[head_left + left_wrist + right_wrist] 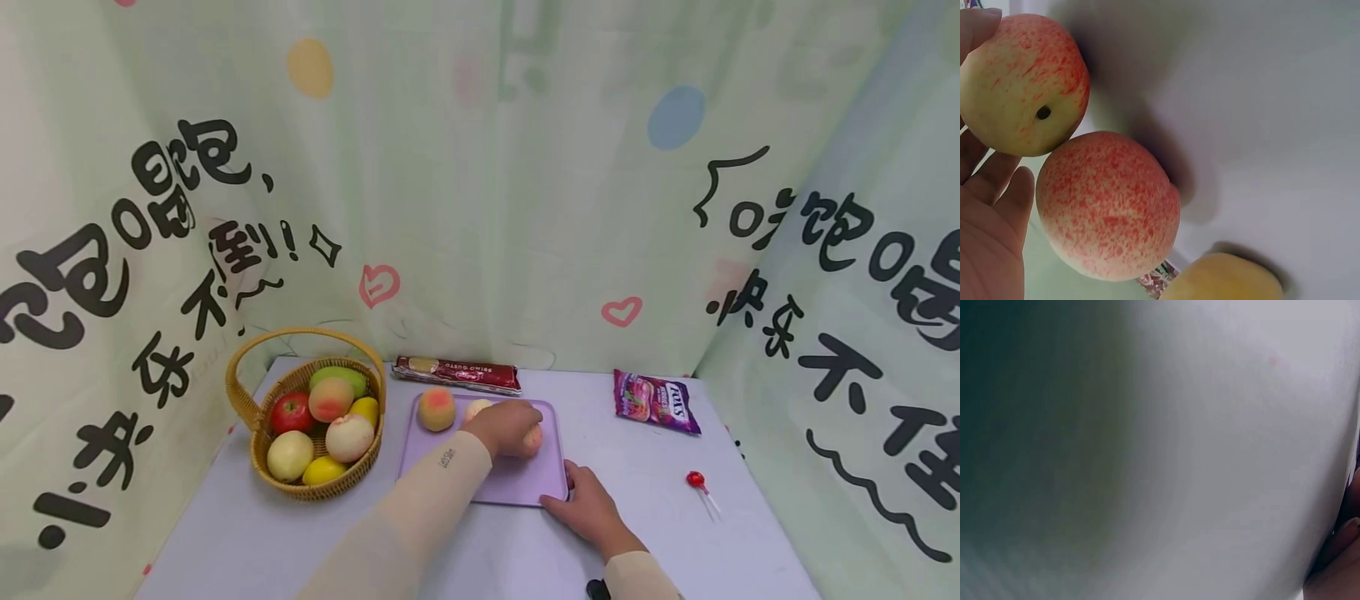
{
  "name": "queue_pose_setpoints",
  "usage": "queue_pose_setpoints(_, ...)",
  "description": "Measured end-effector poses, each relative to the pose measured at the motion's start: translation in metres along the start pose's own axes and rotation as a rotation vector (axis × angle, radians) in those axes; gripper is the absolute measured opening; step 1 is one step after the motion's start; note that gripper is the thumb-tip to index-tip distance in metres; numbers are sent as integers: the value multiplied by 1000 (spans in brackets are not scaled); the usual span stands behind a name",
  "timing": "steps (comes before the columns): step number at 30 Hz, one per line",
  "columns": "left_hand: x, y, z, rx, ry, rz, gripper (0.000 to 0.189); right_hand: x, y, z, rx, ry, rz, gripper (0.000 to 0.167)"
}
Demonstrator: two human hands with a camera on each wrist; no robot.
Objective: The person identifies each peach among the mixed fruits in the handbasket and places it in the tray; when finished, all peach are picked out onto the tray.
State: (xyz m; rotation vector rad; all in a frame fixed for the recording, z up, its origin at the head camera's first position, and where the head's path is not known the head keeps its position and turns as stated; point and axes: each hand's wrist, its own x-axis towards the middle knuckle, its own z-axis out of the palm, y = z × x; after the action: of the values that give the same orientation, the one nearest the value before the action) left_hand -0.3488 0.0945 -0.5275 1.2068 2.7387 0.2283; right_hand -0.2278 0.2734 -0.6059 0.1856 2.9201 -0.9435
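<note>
In the head view my left hand [504,427] reaches over a lilac tray [495,492] and grips a pinkish peach [533,442] at its right part. The left wrist view has the thumb and fingers on either side of this peach [1022,87], which touches a second, speckled peach [1110,206]. That second peach [476,408] is partly behind the hand in the head view. An orange-yellow peach [437,409] sits at the tray's back left. My right hand [592,510] holds the tray's right edge near the front corner. Its wrist view is mostly blurred, with fingertips [1344,540] at the right edge.
A wicker basket [258,450] with a tall handle holds several fruits at the left. Behind the tray lies a dark red packet [457,374]. A purple snack bag [657,402] and a red lollipop [697,480] lie at the right. Printed curtains surround the table.
</note>
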Motion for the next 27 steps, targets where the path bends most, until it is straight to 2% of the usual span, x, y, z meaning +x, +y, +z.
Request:
queue_pose_setpoints(6, -1, -3, -3, 21, -22, 19, 51, 2, 2, 1, -3, -2, 8, 85)
queue_pose_setpoints(11, -3, -7, -6, 10, -18, 4, 60, 3, 3, 3, -7, -9, 17, 87)
queue_pose_setpoints(19, -19, -9, -24, -19, -44, -32, 62, 2, 1, 2, -11, -21, 24, 90)
queue_pose_setpoints(23, -30, -6, -35, -20, -54, 2, 61, 2, 1, 2, -11, -13, 11, 89)
queue_pose_setpoints(27, -40, -5, -39, 34, -46, 71, 59, 0, 1, 1, -16, -9, 10, 88)
